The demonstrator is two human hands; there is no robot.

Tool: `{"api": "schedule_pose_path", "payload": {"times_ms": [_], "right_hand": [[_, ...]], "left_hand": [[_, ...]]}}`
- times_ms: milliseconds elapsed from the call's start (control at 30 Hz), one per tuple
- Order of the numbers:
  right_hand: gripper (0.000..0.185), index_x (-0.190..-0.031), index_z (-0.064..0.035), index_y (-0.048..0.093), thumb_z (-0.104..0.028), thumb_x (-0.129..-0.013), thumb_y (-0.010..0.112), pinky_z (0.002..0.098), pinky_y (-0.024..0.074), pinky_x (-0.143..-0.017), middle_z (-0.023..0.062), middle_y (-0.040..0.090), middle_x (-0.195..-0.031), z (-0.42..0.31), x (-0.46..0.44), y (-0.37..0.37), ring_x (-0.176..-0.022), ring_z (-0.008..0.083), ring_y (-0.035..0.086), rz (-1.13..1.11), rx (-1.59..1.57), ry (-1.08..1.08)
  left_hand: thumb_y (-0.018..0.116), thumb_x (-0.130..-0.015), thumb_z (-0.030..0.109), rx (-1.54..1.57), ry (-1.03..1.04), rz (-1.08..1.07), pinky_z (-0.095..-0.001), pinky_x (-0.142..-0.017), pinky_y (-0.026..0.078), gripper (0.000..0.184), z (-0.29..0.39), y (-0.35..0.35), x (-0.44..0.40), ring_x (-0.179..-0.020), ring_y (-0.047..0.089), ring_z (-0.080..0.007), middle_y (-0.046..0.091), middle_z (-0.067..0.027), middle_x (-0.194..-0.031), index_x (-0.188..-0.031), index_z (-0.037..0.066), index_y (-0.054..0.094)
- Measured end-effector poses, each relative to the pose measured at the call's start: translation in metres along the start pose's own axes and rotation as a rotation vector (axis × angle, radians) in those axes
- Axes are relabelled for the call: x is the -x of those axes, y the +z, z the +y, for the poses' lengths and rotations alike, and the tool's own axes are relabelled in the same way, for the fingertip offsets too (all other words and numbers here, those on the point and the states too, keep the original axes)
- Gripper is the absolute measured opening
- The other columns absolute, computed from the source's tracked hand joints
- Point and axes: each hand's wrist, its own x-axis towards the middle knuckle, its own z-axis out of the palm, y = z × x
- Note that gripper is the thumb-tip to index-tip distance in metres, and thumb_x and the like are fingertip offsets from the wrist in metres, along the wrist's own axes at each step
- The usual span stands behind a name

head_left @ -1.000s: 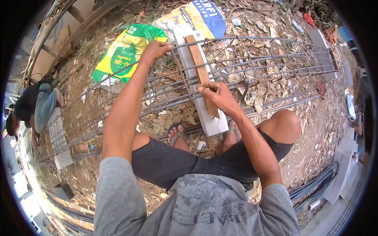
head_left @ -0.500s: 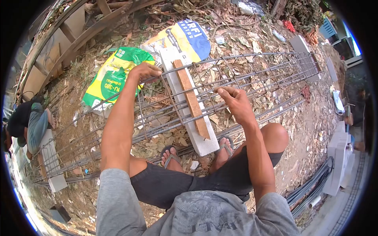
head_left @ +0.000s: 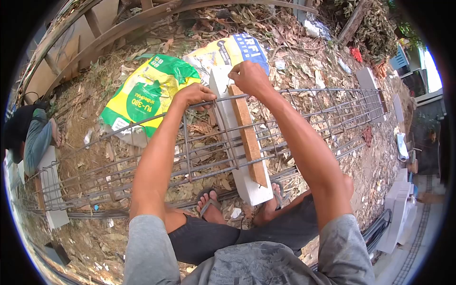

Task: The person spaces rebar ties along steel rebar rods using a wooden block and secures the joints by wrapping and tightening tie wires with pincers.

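A long rebar cage [head_left: 209, 175], made of bars and bent stirrups, stretches across in front of me. My left hand [head_left: 194, 96] is closed on its far top bar where a stirrup meets it. My right hand [head_left: 250, 80] is raised just beyond that bar, near the far end of a brown wooden strip [head_left: 247, 135]. Its thumb and fingers are pinched together; whatever they may hold is too small to make out. The strip lies along a pale block [head_left: 259, 192] that passes under the cage.
Green-yellow [head_left: 145, 92] and blue-yellow [head_left: 228, 52] bags lie beyond the cage. More pale blocks sit under its right end [head_left: 366, 80] and left end [head_left: 57, 218]. A crouching person [head_left: 35, 137] is at far left. Bundled bars [head_left: 377, 225] and stacked blocks [head_left: 399, 204] stand at right.
My right hand has moved from over the middle of the cage up and left, past the far top bar. My left hand stays on that bar. The view has shifted slightly.
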Motion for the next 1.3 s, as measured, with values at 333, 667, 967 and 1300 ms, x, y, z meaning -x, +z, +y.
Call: {"api": "schedule_pose_path", "payload": {"times_ms": [333, 667, 967, 1300], "right_hand": [[0.041, -0.114, -0.0012, 0.075, -0.03, -0.084, 0.074, 0.0445, 0.0593, -0.089, 0.0216, 0.075, -0.113, 0.002, -0.054, 0.056, -0.103, 0.0378, 0.074, -0.408, 0.222, 0.01], [0.034, -0.104, -0.0076, 0.082, -0.034, -0.084, 0.077, 0.0413, 0.0579, -0.085, 0.0179, 0.078, -0.095, 0.015, -0.041, 0.076, -0.089, 0.0331, 0.075, -0.38, 0.217, 0.006], [0.026, -0.104, -0.0076, 0.083, -0.027, -0.089, 0.074, 0.0368, 0.0554, -0.081, 0.0119, 0.08, -0.093, 0.03, -0.026, 0.079, -0.082, 0.021, 0.071, -0.43, -0.129, -0.029], [0.033, -0.111, -0.0045, 0.081, -0.03, -0.091, 0.076, 0.0374, 0.0548, -0.086, 0.0146, 0.079, -0.1, 0.039, -0.017, 0.082, -0.089, 0.0227, 0.071, -0.404, -0.236, -0.001]], "left_hand": [[0.072, -0.092, 0.058, -0.178, -0.106, -0.036, -0.0397, -0.072, 0.064, 0.074, 0.011, -0.004, 0.013, -0.088, 0.078, -0.0285, 0.068, -0.0184, -0.13, -0.136, -0.001, 0.062], [0.063, -0.091, 0.074, -0.188, -0.01, 0.058, -0.0385, -0.072, 0.062, 0.078, -0.011, -0.013, 0.009, -0.082, 0.076, -0.0246, 0.076, -0.0149, -0.107, -0.118, 0.003, 0.075], [0.085, -0.073, 0.064, -0.345, -0.092, -0.034, -0.0347, -0.081, 0.055, 0.078, -0.022, -0.037, 0.069, -0.092, 0.067, -0.0197, 0.073, -0.0112, -0.103, -0.118, 0.001, 0.076], [0.071, -0.074, 0.04, -0.572, -0.001, 0.127, -0.0362, -0.073, 0.051, 0.049, -0.031, -0.037, 0.077, -0.076, 0.065, -0.0197, 0.073, -0.0143, -0.081, -0.099, -0.002, 0.079]]}}
